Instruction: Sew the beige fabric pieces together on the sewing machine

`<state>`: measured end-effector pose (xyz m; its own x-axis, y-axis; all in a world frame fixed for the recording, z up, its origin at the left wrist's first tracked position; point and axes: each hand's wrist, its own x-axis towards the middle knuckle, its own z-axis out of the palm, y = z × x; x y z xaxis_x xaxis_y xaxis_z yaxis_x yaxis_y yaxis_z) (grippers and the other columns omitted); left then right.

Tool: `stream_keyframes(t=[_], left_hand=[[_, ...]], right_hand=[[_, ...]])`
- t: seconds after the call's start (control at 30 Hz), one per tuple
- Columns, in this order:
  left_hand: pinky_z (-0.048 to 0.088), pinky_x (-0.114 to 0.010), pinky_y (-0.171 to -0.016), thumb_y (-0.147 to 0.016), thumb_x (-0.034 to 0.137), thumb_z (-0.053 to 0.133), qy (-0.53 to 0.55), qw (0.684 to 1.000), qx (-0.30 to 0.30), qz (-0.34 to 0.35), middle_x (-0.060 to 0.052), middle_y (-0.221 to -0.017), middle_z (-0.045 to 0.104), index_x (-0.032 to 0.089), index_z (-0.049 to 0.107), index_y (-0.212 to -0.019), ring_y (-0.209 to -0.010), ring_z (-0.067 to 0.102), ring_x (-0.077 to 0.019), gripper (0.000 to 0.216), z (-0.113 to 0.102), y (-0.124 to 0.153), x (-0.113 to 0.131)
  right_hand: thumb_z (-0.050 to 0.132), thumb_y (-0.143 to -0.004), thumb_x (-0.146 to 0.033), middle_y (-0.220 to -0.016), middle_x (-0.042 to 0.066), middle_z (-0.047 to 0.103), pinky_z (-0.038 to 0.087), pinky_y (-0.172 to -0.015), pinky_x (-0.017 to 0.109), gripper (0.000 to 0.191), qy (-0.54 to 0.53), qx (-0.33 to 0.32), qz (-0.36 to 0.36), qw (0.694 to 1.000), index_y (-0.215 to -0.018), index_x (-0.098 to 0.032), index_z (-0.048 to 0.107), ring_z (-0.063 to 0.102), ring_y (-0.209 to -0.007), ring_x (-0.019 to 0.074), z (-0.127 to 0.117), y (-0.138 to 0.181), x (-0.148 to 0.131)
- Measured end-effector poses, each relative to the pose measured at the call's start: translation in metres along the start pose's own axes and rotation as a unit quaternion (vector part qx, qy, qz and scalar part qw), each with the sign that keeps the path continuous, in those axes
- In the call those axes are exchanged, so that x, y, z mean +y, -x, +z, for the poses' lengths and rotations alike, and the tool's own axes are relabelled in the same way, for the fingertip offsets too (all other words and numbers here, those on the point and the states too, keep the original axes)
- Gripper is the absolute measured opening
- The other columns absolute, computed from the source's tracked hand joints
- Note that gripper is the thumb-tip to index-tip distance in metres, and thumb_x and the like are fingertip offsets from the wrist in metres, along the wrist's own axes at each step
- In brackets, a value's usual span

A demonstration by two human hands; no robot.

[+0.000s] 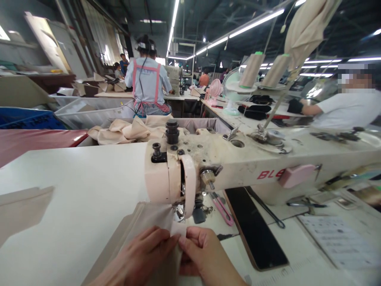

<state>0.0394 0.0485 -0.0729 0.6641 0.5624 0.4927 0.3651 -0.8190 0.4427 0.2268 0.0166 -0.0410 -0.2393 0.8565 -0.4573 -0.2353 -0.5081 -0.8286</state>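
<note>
Fingers (169,240) of both hands, left hand (139,258) and right hand (205,254), pinch one beige cloth (149,222) under one sewing machine (238,163), two thread cones (251,70) behind

Black phone (256,230) at 4 o'clock, pink snips (222,208) beside it; two thread cones (251,70) at 1; pink fan (214,89), probably, at 12.

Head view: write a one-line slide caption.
Left hand and right hand pinch folded beige fabric at the needle of a cream industrial sewing machine.
</note>
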Motion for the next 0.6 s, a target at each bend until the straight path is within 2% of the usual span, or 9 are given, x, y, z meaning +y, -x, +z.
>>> stream_keyframes(t=[0.1,0.17,0.27,0.37,0.43,0.5,0.53,0.6], left_hand=[[0.046,-0.017,-0.069,-0.098,0.026,0.037,0.137,0.975,-0.003,-0.173,0.000,-0.086,0.062,0.022,0.058,-0.111,-0.078,0.058,-0.0114,0.024,-0.005,-0.015,-0.001],[0.041,-0.019,-0.061,-0.095,0.029,0.043,0.161,0.952,-0.047,-0.257,0.001,-0.074,0.059,0.020,0.060,-0.103,-0.067,0.055,-0.0120,0.021,-0.012,-0.030,-0.001],[0.040,-0.021,-0.065,-0.089,0.028,0.046,0.155,0.942,-0.127,-0.270,-0.001,-0.080,0.064,0.019,0.063,-0.095,-0.072,0.057,-0.0143,0.021,-0.020,-0.049,-0.004],[0.037,-0.021,-0.061,-0.084,0.030,0.049,0.158,0.937,-0.132,-0.283,0.000,-0.075,0.061,0.018,0.061,-0.087,-0.068,0.053,-0.0139,0.018,-0.019,-0.054,-0.011],[0.032,-0.020,-0.056,-0.082,0.031,0.051,0.155,0.938,-0.123,-0.286,0.002,-0.067,0.055,0.017,0.059,-0.081,-0.061,0.046,-0.0119,0.016,-0.016,-0.053,-0.015],[0.031,-0.020,-0.054,-0.082,0.031,0.052,0.145,0.936,-0.108,-0.302,0.002,-0.065,0.052,0.016,0.058,-0.079,-0.059,0.043,-0.0110,0.016,-0.012,-0.050,-0.016],[0.031,-0.020,-0.054,-0.081,0.030,0.052,0.136,0.934,-0.097,-0.316,0.002,-0.063,0.052,0.015,0.058,-0.078,-0.059,0.043,-0.0108,0.016,-0.011,-0.049,-0.016],[0.031,-0.020,-0.053,-0.079,0.027,0.052,0.115,0.927,-0.079,-0.347,0.002,-0.060,0.052,0.014,0.058,-0.074,-0.057,0.044,-0.0107,0.015,-0.010,-0.049,-0.014]], right_hand=[[0.078,-0.064,-0.056,-0.072,0.002,0.066,0.052,-0.063,0.024,0.053,0.016,0.004,-0.006,1.000,-0.090,-0.012,0.064,0.061,-0.060,0.0103,0.002,0.000,0.000],[0.075,-0.067,-0.052,-0.071,0.001,0.064,0.052,-0.065,0.026,0.047,0.037,0.013,-0.023,0.999,-0.087,-0.012,0.062,0.060,-0.061,0.0104,0.004,0.000,-0.001],[0.071,-0.064,-0.051,-0.064,-0.003,0.057,0.051,-0.063,0.026,0.043,0.071,0.033,-0.027,0.997,-0.080,-0.013,0.058,0.056,-0.059,0.0097,0.005,-0.002,-0.005],[0.068,-0.059,-0.052,-0.067,0.000,0.059,0.052,-0.065,0.030,0.047,0.086,0.033,-0.013,0.996,-0.081,-0.012,0.058,0.057,-0.061,0.0119,0.006,-0.002,-0.007],[0.065,-0.062,-0.047,-0.072,0.002,0.062,0.052,-0.063,0.031,0.056,0.095,0.051,-0.032,0.994,-0.102,-0.009,0.057,0.059,-0.062,0.0144,0.006,0.000,-0.003],[0.063,-0.062,-0.034,-0.077,0.003,0.066,0.048,-0.054,0.027,0.075,0.127,0.081,-0.056,0.987,-0.130,-0.009,0.042,0.057,-0.056,0.0140,0.006,0.005,0.006],[0.063,-0.061,-0.028,-0.075,0.001,0.065,0.042,-0.051,0.023,0.083,0.152,0.084,-0.057,0.983,-0.137,-0.011,0.034,0.054,-0.052,0.0119,0.006,0.008,0.011],[0.065,-0.058,-0.020,-0.066,-0.004,0.060,0.029,-0.049,0.019,0.085,0.202,0.061,-0.034,0.977,-0.138,-0.012,0.038,0.043,-0.048,0.0068,0.004,0.013,0.023]])
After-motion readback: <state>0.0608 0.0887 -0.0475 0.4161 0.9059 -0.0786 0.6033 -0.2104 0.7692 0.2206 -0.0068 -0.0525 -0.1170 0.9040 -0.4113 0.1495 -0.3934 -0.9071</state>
